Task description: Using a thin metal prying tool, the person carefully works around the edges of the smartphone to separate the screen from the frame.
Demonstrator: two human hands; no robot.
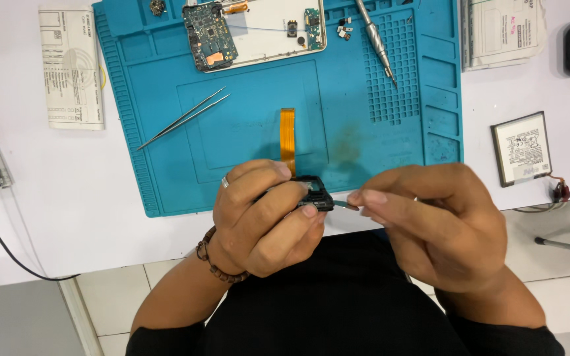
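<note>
Slippage threatens: left hand [265, 217] pinches a small black module [314, 192] at lower centre, right hand [430, 221] pinches a thin tool [346, 205], which could tear the orange ribbon cable [287, 140].

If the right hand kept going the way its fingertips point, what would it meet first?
Probably the small black module pinched in the left hand: the right hand points left, its thin tool tip almost touching it.
</note>
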